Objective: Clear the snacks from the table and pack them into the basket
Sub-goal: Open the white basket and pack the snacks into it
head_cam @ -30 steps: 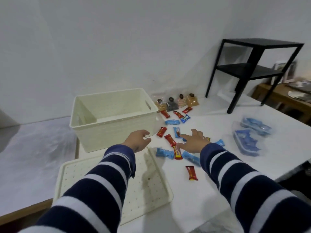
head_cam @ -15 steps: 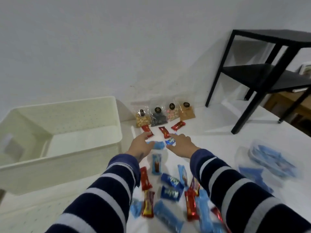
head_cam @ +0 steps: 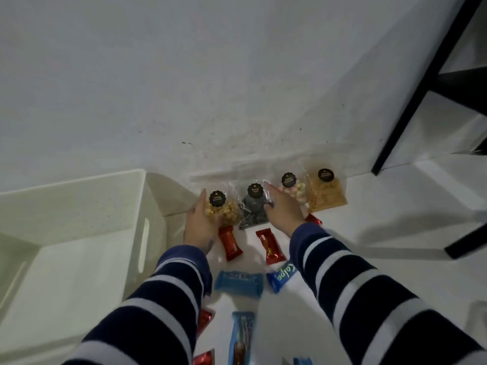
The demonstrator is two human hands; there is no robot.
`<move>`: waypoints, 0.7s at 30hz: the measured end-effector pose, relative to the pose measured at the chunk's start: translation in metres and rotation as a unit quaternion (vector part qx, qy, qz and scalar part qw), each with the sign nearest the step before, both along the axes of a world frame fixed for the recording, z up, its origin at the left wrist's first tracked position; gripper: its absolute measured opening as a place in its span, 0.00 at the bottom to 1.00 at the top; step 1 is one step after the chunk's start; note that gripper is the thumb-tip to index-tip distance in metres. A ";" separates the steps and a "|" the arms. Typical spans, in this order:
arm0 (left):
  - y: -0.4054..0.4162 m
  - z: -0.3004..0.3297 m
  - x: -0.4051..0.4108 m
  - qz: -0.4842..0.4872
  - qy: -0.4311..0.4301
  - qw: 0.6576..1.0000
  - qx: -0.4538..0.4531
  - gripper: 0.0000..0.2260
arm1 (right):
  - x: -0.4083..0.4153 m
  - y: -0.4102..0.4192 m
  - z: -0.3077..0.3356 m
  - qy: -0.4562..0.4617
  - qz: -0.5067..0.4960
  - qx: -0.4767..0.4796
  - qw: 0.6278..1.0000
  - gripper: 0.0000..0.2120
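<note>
Four clear snack bags with round black labels lean on the wall: yellow kernels (head_cam: 228,213), a dark one (head_cam: 251,216), pink-white (head_cam: 297,193) and tan (head_cam: 326,197). My left hand (head_cam: 200,226) lies with straight fingers against the left side of the yellow-kernel bag. My right hand (head_cam: 283,210) reaches with straight fingers between the dark bag and the pink-white one, its thumb by the dark bag. Red bars (head_cam: 229,243) (head_cam: 270,246) and blue bars (head_cam: 238,283) (head_cam: 280,276) lie between my sleeves. The cream perforated basket (head_cam: 155,219) stands at the left and holds nothing.
A black metal shelf frame (head_cam: 421,88) stands on the white table (head_cam: 382,233) at the right, one foot (head_cam: 463,247) near my right arm. More red (head_cam: 204,320) and blue (head_cam: 241,338) bars lie near the bottom edge. The wall is just behind the bags.
Both hands have moved forward from the small bars in the middle of the table to the bags at the wall. The view has closed in and tipped down.
</note>
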State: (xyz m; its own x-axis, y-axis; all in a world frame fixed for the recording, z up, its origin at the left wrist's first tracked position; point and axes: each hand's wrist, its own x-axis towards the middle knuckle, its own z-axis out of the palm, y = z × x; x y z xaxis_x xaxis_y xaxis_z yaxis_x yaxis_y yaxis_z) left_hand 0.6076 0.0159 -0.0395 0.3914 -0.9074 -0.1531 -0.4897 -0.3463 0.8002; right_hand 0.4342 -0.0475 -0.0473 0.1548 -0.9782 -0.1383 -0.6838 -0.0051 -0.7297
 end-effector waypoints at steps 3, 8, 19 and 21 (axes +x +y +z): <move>-0.022 -0.014 0.002 0.002 -0.023 1.000 -0.006 0.36 | 0.005 -0.017 -0.010 -0.036 -0.045 -0.024 0.998 0.30; -0.023 -0.028 -0.004 0.062 0.009 0.998 -0.030 0.36 | 0.010 -0.024 -0.017 -0.059 -0.078 -0.001 0.995 0.30; 0.010 0.058 0.018 0.046 -0.088 0.991 -0.089 0.38 | 0.018 0.002 0.070 -0.097 -0.035 -0.079 0.991 0.29; 0.022 0.080 0.023 0.047 -0.099 0.988 -0.106 0.37 | 0.019 0.011 0.096 -0.097 -0.032 -0.102 0.990 0.29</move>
